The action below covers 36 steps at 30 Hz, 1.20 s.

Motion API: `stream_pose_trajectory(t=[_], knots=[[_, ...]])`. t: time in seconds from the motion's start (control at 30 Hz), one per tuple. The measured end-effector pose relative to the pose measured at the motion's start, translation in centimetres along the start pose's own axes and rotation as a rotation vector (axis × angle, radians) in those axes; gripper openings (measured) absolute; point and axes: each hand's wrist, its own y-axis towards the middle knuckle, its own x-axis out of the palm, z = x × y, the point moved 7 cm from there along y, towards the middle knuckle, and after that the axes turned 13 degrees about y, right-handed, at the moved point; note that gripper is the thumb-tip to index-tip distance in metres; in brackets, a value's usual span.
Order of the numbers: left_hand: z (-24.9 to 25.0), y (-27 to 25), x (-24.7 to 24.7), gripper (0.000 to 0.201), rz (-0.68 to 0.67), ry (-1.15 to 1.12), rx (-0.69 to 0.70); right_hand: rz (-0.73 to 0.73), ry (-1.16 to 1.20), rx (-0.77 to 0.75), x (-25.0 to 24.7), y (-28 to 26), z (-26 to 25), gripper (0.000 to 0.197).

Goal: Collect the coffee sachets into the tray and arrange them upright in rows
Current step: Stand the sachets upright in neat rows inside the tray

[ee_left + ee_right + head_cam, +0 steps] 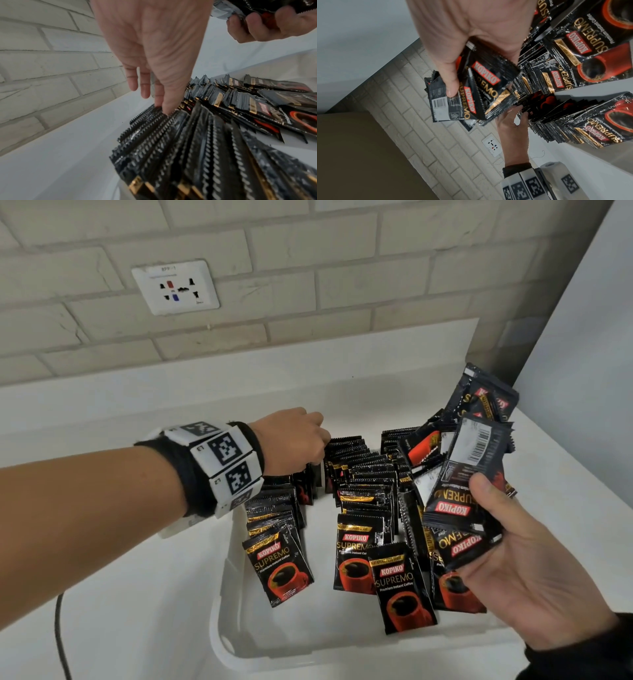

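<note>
Coffee sachets (363,501) stand upright in rows inside the white tray (226,642) on the table (120,594). At about 10 o'clock of the tray, the left hand (294,440) rests straight fingertips (169,108) on the back row's tops. At 3 o'clock, the right hand (527,573) grips a loose bundle of sachets (469,474).

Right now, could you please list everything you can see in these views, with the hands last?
Tray: one, white, on the counter.
Sachet rows: many, black, red and gold, standing in the tray.
Loose sachets: a bunch, black, in the right hand.
Counter: one, white.
Wall socket: one, white, on the brick wall.
Left hand: fingers touching the left row's far end.
Right hand: grips the loose sachets.
</note>
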Motion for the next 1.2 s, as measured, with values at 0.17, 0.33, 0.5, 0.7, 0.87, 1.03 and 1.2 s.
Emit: stream_pose_trajectory(t=[0.17, 0.33, 0.5, 0.7, 0.87, 1.03, 1.2], knots=[[-0.2, 0.0, -0.2, 0.030, 0.000, 0.029, -0.007, 0.006, -0.018, 0.002, 0.0, -0.2, 0.1, 0.024], [-3.8, -3.3, -4.0, 0.025, 0.367, -0.517, -0.282, 0.003, -0.043, 0.017, -0.3, -0.2, 0.1, 0.030], [-3.2, -8.3, -4.2, 0.049, 0.535, -1.577, -0.459, -0.037, -0.168, 0.100, 0.4, -0.1, 2.2, 0.047], [5.2, -7.2, -2.2, 0.109, 0.316, -2.147, -0.386, -0.118, -0.371, 0.156, 2.3, 0.3, 5.3, 0.047], [7.2, -7.1, -1.4, 0.067, 0.440, -2.591, -0.521, -0.112, -0.584, 0.062, 2.2, 0.8, 5.5, 0.058], [8.9, -7.3, -1.2, 0.060, 0.527, -2.743, -0.550, -0.183, -0.890, -0.194, 2.5, 1.0, 4.8, 0.045], [10.1, -6.9, -0.9, 0.060, 0.593, -2.837, -0.641, -0.279, -1.129, -0.385, 3.8, 1.3, 3.7, 0.024]])
